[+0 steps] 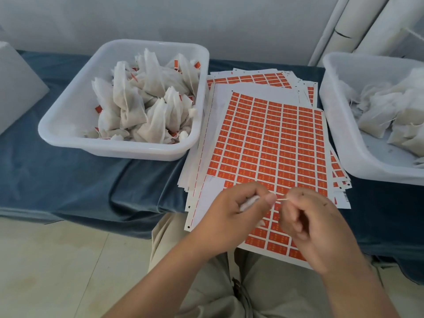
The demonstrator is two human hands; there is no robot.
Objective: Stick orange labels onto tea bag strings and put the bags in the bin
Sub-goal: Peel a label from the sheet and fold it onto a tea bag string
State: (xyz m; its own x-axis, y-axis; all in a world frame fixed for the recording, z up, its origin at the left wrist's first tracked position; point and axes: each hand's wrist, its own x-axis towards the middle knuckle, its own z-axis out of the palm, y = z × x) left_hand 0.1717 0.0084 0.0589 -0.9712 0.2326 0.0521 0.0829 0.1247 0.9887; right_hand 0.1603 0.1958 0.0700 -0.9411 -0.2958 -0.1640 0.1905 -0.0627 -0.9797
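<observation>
Tea bag (249, 203) at 6 o'clock, bunched in my left hand (229, 218): fingers curled round it, thumb and forefinger pinching its string (280, 199). Right hand (316, 228) pinches the string's other end, other fingers curled in. Cannot tell whether a label is on the string.

Both hands hover over the near end of the top label sheet (270, 143) and hide part of its lower rows. The sheet is a grid of orange labels (243, 126) and lies on a fanned stack of sheets (263, 76), centre to 12 o'clock. Its near edge hangs over onto my lap. Blue cloth (68, 180) covers the table.

Left bin (114, 149), 10 o'clock, just beside the stack, holds piled white bags (146, 104) with orange tags (98, 109) showing. Right bin (339, 138), 3 o'clock, holds white bags with loose strings (385, 115).

White block (18, 88) at 9 o'clock, white pipes (358, 26) at 1 o'clock.
</observation>
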